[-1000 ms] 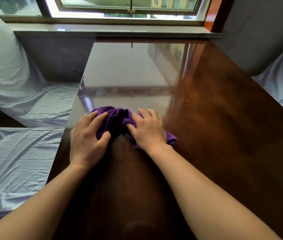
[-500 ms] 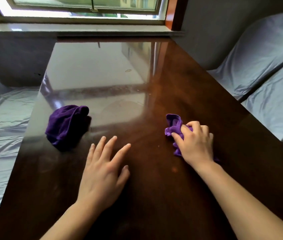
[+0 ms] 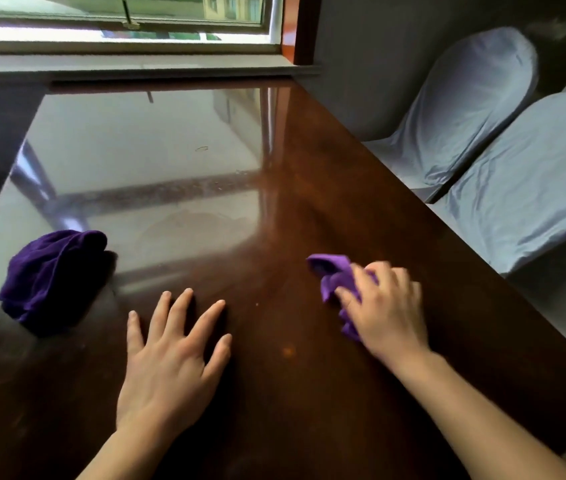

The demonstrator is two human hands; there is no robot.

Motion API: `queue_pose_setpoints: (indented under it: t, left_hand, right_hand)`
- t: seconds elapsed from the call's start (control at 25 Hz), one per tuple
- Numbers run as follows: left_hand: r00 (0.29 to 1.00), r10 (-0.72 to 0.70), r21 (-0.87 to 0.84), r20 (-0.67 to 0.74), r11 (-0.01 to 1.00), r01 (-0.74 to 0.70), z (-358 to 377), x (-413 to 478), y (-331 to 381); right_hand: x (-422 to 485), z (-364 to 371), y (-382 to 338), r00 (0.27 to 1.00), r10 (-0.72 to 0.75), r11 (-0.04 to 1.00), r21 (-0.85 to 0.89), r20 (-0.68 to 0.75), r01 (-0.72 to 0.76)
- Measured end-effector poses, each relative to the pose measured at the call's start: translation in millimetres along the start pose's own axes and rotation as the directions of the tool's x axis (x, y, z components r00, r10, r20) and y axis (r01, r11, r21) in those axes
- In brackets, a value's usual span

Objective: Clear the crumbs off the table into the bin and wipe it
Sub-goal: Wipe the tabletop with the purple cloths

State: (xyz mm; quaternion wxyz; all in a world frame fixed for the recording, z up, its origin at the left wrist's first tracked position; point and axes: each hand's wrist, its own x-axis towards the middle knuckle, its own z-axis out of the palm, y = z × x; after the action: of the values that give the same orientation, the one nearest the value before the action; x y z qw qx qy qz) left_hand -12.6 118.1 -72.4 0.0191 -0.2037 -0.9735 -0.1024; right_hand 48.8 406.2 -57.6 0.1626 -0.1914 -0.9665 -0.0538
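This looks like a dining or banquet room. A long polished dark wood table stands with its end near a window, and chairs with pale fabric covers stand in a row beside it.

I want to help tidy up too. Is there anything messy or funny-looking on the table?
Yes. A dark purple cloth sits bunched in a heap near the table's left edge, apart from both hands. A faint smudgy ring shows in the shiny reflection, and a tiny pale speck lies between the left hand and right hand.
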Motion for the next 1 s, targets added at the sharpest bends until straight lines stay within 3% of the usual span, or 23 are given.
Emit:
queue_pose_setpoints:
  t: [0.08, 0.16, 0.2, 0.28, 0.36, 0.4, 0.44, 0.48, 0.52, 0.56, 0.6, 0.68, 0.72, 0.76, 0.8, 0.84, 0.88, 0.92, 1.0]
  left_hand:
    - [1.0, -0.018, 0.04, 0.019, 0.999, 0.017, 1.7, 0.2, 2.0]
    - [0.999, -0.032, 0.044, 0.015, 0.999, 0.031, 1.3, -0.3, 2.2]
    - [0.999, -0.035, 0.038, 0.014, 0.999, 0.034, 0.3, -0.5, 2.4]
    - [0.999, -0.033, 0.035, 0.013, 0.999, 0.033, -1.6, 0.0, 1.8]
    - [0.999, -0.029, 0.015, 0.012, 0.999, 0.029, -3.1, -0.7, 2.1]
    - [1.0, -0.027, -0.005, 0.009, 1.0, 0.028, -4.0, -0.7, 2.4]
    - [1.0, -0.028, -0.018, 0.008, 0.999, 0.028, -4.6, -1.2, 2.7]
    - [1.0, -0.028, -0.022, 0.006, 0.999, 0.028, -4.9, -1.3, 2.3]
    - [1.0, -0.025, -0.019, 0.004, 1.0, 0.025, -4.9, -1.4, 1.0]
    - [1.0, -0.025, -0.02, -0.001, 0.999, 0.025, -4.7, -1.5, 0.2]
    - [1.0, -0.028, -0.023, -0.006, 0.999, 0.028, -4.7, -1.4, 0.0]
    - [1.0, -0.029, -0.019, -0.011, 0.999, 0.029, -4.2, -1.9, 0.7]
    - [0.999, -0.029, -0.019, -0.015, 0.999, 0.029, -3.9, -2.2, 1.1]
    - [0.999, -0.03, -0.021, -0.018, 0.999, 0.03, -3.7, -2.5, 1.2]
    - [0.999, -0.032, -0.026, -0.022, 0.999, 0.032, -4.0, -2.0, 1.4]
    - [0.999, -0.035, -0.029, -0.025, 0.999, 0.034, -4.0, -2.0, 0.9]
    - [0.999, -0.032, -0.028, -0.028, 0.999, 0.031, -3.9, -1.8, 0.6]
    - [0.999, -0.027, -0.02, -0.027, 0.999, 0.027, -3.7, -2.6, 0.4]
    - [0.999, -0.03, -0.016, -0.021, 0.999, 0.029, -3.3, -3.6, 1.5]
  right_hand:
    - [30.3, 8.8, 5.5, 0.971, 0.229, 0.972, 0.043, 0.074, -0.233]
    - [43.9, 9.1, -13.5, 0.954, 0.292, 0.954, 0.046, 0.073, -0.296]
    - [41.2, 6.5, -28.8, 0.967, 0.246, 0.967, 0.047, 0.063, -0.249]
    - [18.2, -4.2, -68.7, 1.0, 0.0, 0.993, 0.115, 0.023, -0.003]
    - [-26.4, -13.1, -96.0, 0.953, -0.303, 0.928, 0.235, 0.022, 0.29]
    - [-37.1, -19.2, -97.8, 0.918, -0.394, 0.877, 0.32, 0.051, 0.359]
    - [-34.8, -26.5, -92.4, 0.908, -0.412, 0.821, 0.466, 0.083, 0.33]
    - [-24.1, -33.2, -83.5, 0.928, -0.346, 0.734, 0.657, 0.141, 0.174]
    - [-11.2, -39.4, -72.5, 0.935, -0.267, 0.57, 0.82, 0.234, -0.042]
    - [3.1, -38.4, -57.6, 0.918, -0.2, 0.393, 0.886, 0.342, -0.245]
    - [17.7, -37.1, -42.0, 0.898, -0.143, 0.32, 0.878, 0.416, -0.355]
    - [35.6, -39.3, -14.9, 0.903, -0.009, 0.602, 0.723, 0.429, -0.338]
    - [35.6, -40.1, -4.5, 0.95, 0.094, 0.771, 0.581, 0.299, -0.259]
    - [31.6, -40.6, 1.8, 0.984, 0.156, 0.828, 0.532, 0.086, -0.177]
    - [22.0, -44.2, -0.5, 0.984, 0.144, 0.82, 0.569, -0.103, -0.061]
    - [11.2, -45.4, -8.5, 0.981, 0.035, 0.828, 0.555, -0.192, 0.079]
    - [2.3, -38.8, -16.4, 0.977, -0.138, 0.852, 0.483, -0.163, 0.201]
    - [-4.3, -27.5, -23.4, 0.962, -0.273, 0.877, 0.403, -0.031, 0.262]
    - [-0.9, -5.9, -29.1, 0.933, -0.304, 0.92, 0.314, 0.196, 0.234]
